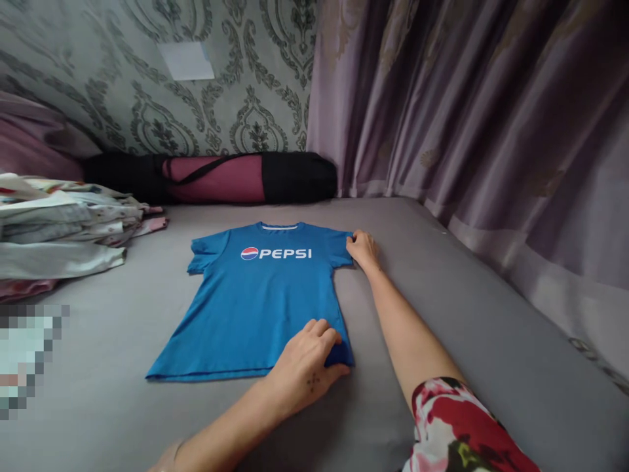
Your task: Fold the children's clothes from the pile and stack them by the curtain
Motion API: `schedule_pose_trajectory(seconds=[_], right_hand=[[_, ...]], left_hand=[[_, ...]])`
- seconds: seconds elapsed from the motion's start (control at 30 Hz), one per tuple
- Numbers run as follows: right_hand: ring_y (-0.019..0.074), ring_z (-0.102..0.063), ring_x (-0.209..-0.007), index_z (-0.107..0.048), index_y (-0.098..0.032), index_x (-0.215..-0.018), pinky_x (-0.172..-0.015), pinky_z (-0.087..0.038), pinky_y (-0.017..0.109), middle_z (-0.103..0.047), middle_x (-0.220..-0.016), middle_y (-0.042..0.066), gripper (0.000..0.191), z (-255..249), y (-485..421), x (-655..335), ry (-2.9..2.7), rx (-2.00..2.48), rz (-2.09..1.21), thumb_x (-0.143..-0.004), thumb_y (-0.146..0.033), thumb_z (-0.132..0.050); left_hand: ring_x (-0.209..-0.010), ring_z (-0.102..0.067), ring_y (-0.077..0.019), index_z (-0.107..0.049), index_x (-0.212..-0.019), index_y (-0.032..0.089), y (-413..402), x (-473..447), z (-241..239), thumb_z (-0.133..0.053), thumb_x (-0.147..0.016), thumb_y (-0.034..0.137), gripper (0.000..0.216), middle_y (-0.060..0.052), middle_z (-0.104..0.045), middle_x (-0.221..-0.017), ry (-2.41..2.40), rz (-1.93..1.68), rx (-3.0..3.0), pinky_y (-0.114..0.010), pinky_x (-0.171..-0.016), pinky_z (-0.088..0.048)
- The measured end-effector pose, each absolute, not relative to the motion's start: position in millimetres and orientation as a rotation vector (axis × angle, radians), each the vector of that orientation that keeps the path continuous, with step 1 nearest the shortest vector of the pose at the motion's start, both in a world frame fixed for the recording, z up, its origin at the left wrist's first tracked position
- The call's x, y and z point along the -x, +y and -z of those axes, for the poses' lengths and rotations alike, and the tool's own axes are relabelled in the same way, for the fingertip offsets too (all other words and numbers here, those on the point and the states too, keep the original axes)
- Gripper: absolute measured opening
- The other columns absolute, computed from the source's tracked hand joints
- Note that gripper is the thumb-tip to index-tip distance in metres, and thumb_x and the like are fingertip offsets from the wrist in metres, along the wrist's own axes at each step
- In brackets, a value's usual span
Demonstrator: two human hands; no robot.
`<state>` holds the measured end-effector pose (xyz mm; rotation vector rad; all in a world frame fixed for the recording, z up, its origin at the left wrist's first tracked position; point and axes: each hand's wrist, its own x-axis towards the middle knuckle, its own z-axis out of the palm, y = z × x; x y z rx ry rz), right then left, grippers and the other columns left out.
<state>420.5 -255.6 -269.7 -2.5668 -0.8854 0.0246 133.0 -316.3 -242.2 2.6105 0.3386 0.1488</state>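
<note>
Shirt (pixel 265 301): blue, short-sleeved, lying flat, front up, on a grey sheet (pixel 472 314), near mid-view. Neck points away from the wearer, hem towards them. Chest carries a white "PEPSI" print beside 1 round red, white and blue logo (pixel 249 254). 1 pale strip shows inside the neckline. Hem edges show as 2 layers along the near side. Far-left sleeve lies with its opening slightly gaping.

2 bare hands at work. Right hand (pixel 362 248) at the end of the sleeve on its own side; thumb and fingers pinch the cloth at the cuff. Right arm reaches well forward, out of a red, white and green floral sleeve (pixel 462 426).

Left hand (pixel 309 357) over the near-right hem corner. Fingers curled, thumb held apart below them, darker blue cloth showing in the gap. Cannot tell whether these fingers grip the fabric. Small dark dots mark the back of this hand near the thumb.

Surroundings: clothes pile (pixel 69 223) to the left, well apart from the shirt. Long black and maroon bag (pixel 213 178) along the patterned wall (pixel 260 92). Mauve curtain (pixel 442 98) down the right side. Blocky blurred patch (pixel 27 357) at lower left, contents unreadable.
</note>
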Motion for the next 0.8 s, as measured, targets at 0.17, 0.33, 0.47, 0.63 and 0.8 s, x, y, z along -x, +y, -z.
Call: schedule_pose_trajectory(seconds=[0.17, 0.33, 0.47, 0.63, 0.8], right_hand=[[0.0265, -0.062, -0.098, -0.058, -0.020, -0.110, -0.080, -0.046, 0.035, -0.068, -0.103, 0.012, 0.029, 267.5, -251.0, -419.6, -0.850, 2.472, -0.033, -0.093, -0.033, -0.038], [0.0292, -0.060, -0.106, -0.040, -0.015, -0.135, -0.086, -0.045, 0.039, -0.064, -0.114, 0.016, 0.045, 264.0, -249.6, -413.3, -0.864, 2.443, -0.072, -0.093, -0.032, -0.037], [0.0314, -0.059, -0.108, -0.030, -0.017, -0.144, -0.088, -0.045, 0.043, -0.059, -0.122, 0.018, 0.054, 266.2, -250.2, -402.5, -0.975, 2.464, -0.052, -0.092, -0.028, -0.038], [0.0300, -0.060, -0.105, -0.035, -0.023, -0.143, -0.085, -0.045, 0.043, -0.056, -0.124, 0.016, 0.047, 267.6, -252.3, -396.7, -1.122, 2.527, 0.010, -0.096, -0.022, -0.030], [0.0277, -0.060, -0.102, -0.038, -0.027, -0.141, -0.083, -0.045, 0.040, -0.055, -0.125, 0.014, 0.044, 263.8, -255.4, -402.2, -1.206, 2.531, 0.048, -0.099, -0.025, -0.026]], left_hand=[[-0.087, -0.056, -0.0193, -0.060, -0.097, 0.021, -319.9, -134.3, 246.2, -0.047, -0.093, 0.024, 0.014, -0.005, -0.060, -0.091, 0.322, -0.205, -2.702, -0.031, -0.078, -0.047], [-0.086, -0.055, -0.0216, -0.057, -0.106, 0.019, -323.8, -139.6, 247.6, -0.046, -0.085, 0.010, 0.025, -0.006, -0.060, -0.091, 0.351, -0.155, -2.803, -0.034, -0.078, -0.049], [-0.087, -0.056, -0.0215, -0.058, -0.108, 0.020, -324.3, -145.3, 247.0, -0.051, -0.087, 0.016, 0.023, -0.006, -0.060, -0.095, 0.374, -0.121, -2.820, -0.034, -0.078, -0.051], [-0.100, -0.061, -0.0218, -0.064, -0.104, 0.022, -325.2, -145.3, 253.2, -0.046, -0.092, 0.015, 0.023, -0.007, -0.065, -0.111, 0.377, -0.326, -2.758, -0.037, -0.086, -0.053], [-0.110, -0.063, -0.0160, -0.064, -0.111, 0.021, -326.8, -140.6, 265.3, -0.042, -0.093, 0.016, 0.029, -0.004, -0.070, -0.115, 0.261, -0.547, -2.507, -0.030, -0.099, -0.050]])
